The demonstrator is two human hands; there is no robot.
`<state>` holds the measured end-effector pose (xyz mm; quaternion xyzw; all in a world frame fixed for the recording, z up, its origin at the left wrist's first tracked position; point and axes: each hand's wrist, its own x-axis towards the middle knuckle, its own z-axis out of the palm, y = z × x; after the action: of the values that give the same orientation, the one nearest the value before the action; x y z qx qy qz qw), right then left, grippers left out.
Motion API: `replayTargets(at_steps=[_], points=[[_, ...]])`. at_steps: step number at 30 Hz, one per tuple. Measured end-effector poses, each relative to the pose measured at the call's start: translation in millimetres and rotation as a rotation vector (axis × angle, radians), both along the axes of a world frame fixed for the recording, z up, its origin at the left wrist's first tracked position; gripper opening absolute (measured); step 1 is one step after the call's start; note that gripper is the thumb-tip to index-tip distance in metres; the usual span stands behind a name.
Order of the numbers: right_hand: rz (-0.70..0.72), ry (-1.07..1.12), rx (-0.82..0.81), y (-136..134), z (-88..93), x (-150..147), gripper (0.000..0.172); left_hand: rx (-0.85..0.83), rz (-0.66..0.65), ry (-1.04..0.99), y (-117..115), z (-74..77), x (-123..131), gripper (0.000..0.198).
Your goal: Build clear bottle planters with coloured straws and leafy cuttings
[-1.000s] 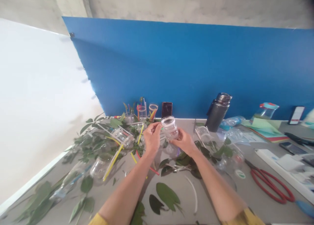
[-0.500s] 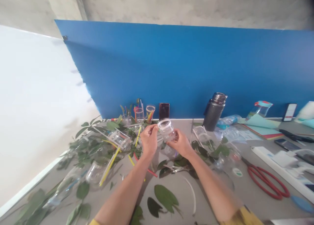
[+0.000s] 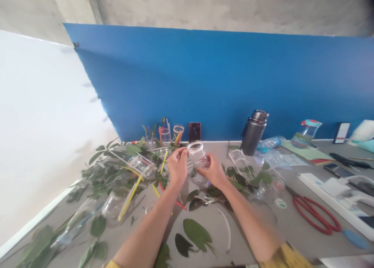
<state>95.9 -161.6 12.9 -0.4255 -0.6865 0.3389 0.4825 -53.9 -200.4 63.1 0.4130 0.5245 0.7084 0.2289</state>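
A small clear plastic jar [image 3: 197, 154] is held up over the table, tilted with its open mouth toward me. My right hand [image 3: 214, 170] is wrapped round its lower right side. At the left edge of the rim, my left hand [image 3: 177, 164] is closed in a pinch; what its fingertips hold is too small to make out. Below the hands lie leafy cuttings [image 3: 216, 192] and red straw pieces [image 3: 181, 205]. Nearer to me are a large green leaf [image 3: 197, 233] and a curved white strip [image 3: 225, 229].
Leaves, clear jars [image 3: 112, 206] and yellow straws [image 3: 131, 197] crowd the left side. A dark thermos [image 3: 254, 133] and a phone [image 3: 194, 132] stand at the back by the blue panel [image 3: 204, 77]. To the right lie red-handled scissors [image 3: 317, 215] and a white power strip [image 3: 336, 203].
My hands and the jar have barely moved. On the right, the pale blue sheet in front of the red-and-blue-lidded bottle is gone from there, so more of the bottle shows. The view has shifted slightly.
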Motion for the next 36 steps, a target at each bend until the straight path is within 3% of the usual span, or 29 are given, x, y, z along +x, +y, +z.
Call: replayTargets(at_steps=[4, 20, 24, 30, 36], points=[[-0.024, -0.027, 0.025, 3.8, -3.8, 2.5, 0.051, -0.002, -0.033, -0.053, 2.7, -1.7, -2.0, 0.012], [-0.11, -0.114, 0.169, 7.0, 0.4, 5.9, 0.047, -0.061, 0.007, 0.112, 8.2, -5.4, -10.8, 0.01], [-0.102, -0.107, 0.139, 7.1, -1.6, 5.5, 0.05, -0.074, 0.024, 0.159, 8.2, -4.3, -11.9, 0.009], [0.024, -0.007, 0.018, 12.0, -6.5, 6.3, 0.051, -0.083, -0.03, 0.141, 8.5, -5.4, -12.7, 0.014], [0.023, -0.013, 0.037, 14.3, -7.5, 8.2, 0.049, -0.089, -0.051, 0.097, 6.2, -2.2, -11.2, 0.019]])
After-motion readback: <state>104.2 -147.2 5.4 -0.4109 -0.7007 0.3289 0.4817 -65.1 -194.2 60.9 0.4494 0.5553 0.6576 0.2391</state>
